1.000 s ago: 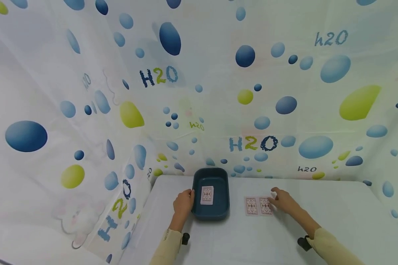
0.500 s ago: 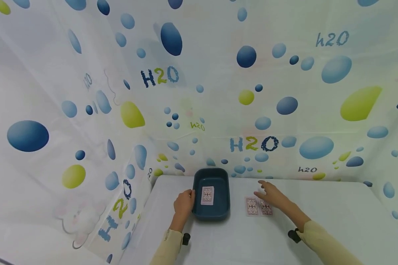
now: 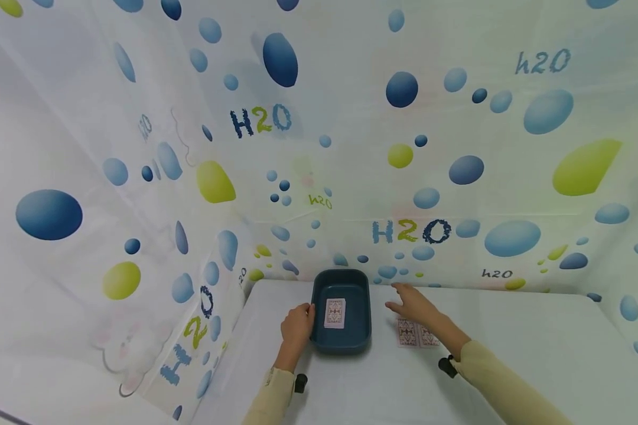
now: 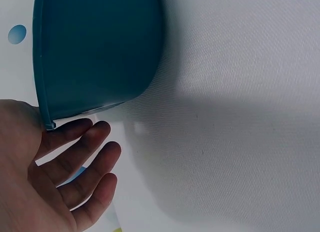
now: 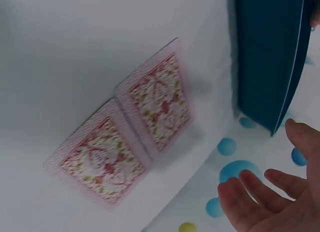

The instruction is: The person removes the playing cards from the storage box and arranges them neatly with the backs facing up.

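Note:
A dark teal plastic basin (image 3: 341, 348) stands at the back of the table, with one patterned playing card (image 3: 335, 313) lying back up on its floor. My left hand (image 3: 296, 326) grips the basin's left rim; in the left wrist view the fingers (image 4: 95, 167) curl outside the wall and the thumb is hidden. Two more cards lie side by side on the table, a left card (image 3: 407, 334) and a right card (image 3: 429, 336), both with red patterned backs up. Above and beyond them, my right hand (image 3: 417, 307) is empty with fingers spread, pointing toward the basin's right side.
A white cloth covers the table (image 3: 372, 389). Behind and to the left hangs a white curtain (image 3: 351, 177) printed with blue and green drops and H2O lettering. The right forearm's sleeve (image 3: 505, 378) reaches across the table's right part.
My right hand has moved left, from the right card's edge across above the two cards toward the basin. The left hand keeps its grip, and the cards stay in place.

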The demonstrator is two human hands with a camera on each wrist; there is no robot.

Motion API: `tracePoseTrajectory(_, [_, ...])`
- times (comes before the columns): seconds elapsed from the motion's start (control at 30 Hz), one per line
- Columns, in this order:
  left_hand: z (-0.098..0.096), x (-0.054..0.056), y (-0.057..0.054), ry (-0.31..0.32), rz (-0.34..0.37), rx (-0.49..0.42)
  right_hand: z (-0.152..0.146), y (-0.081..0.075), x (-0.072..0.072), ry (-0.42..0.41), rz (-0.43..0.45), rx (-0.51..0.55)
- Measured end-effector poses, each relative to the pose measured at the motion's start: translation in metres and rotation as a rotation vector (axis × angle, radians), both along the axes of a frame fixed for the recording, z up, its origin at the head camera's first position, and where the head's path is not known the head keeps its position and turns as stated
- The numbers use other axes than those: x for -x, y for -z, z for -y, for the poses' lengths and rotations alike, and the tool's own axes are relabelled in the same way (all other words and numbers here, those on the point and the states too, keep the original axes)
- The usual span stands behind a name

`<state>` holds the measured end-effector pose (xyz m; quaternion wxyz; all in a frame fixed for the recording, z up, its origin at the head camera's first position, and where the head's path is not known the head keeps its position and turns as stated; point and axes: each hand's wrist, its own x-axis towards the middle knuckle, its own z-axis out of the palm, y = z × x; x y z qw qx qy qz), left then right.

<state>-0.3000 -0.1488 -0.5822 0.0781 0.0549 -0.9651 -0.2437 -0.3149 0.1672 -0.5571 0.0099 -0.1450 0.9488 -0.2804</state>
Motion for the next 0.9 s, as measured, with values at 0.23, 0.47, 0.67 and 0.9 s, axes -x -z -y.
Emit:
tracePoseTrajectory(0.23, [0.001,0.001,0.0,-0.011,-0.02,-0.001,0.033,-0.014,0.006,-0.011,0.01,-0.058])
tracePoseTrajectory(0.47, [0.003,0.004,0.002,-0.012,-0.037,0.004,0.065,-0.02,0.01,-0.069,-0.031,-0.096])
tracePoseTrajectory(0.67, [0.002,0.003,0.002,-0.019,-0.048,-0.006,0.098,-0.015,0.012,-0.14,-0.097,-0.121])
tracePoseTrajectory(0.9, [0.002,0.0,0.004,-0.001,-0.055,-0.024,0.131,-0.007,0.008,-0.162,-0.054,-0.169])
